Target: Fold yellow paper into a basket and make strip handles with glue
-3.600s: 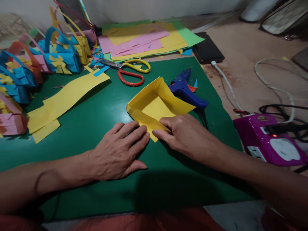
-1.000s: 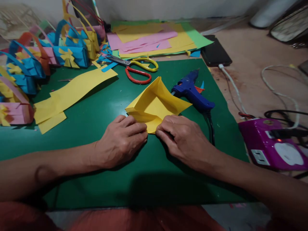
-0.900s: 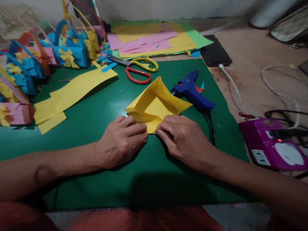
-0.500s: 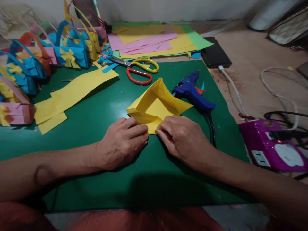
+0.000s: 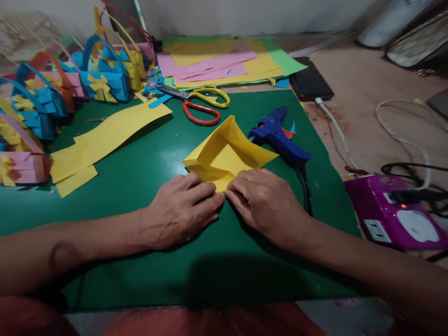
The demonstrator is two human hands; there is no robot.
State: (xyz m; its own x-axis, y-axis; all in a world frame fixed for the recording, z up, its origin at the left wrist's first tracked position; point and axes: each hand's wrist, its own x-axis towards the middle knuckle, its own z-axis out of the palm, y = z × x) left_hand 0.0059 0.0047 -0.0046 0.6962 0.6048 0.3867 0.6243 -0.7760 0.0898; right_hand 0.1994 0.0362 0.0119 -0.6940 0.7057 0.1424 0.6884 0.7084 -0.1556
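A folded yellow paper (image 5: 229,156), its sides raised like an open box with pointed corners, lies on the green mat (image 5: 147,280). My left hand (image 5: 184,207) is closed on its near left edge, fingertips pressed at the front. My right hand (image 5: 264,200) pinches the near right edge, its thumb almost touching the left fingers. Between the hands only a small bit of the front edge shows; the rest there is hidden. Just behind the paper's right corner lies a blue glue gun (image 5: 280,135). Scissors (image 5: 203,105) with red and yellow handles rest beyond it.
Yellow paper strips (image 5: 108,133) lie to the left. Several small paper baskets (image 5: 108,84) crowd the far left. Coloured sheets (image 5: 224,60) are stacked at the back, near a black phone (image 5: 311,81) on a cable. At right sits a purple power box (image 5: 392,214) with cords.
My left fingers have slid slightly right along the front edge, closer to my right thumb. The view has shifted slightly; the paper otherwise keeps its shape.
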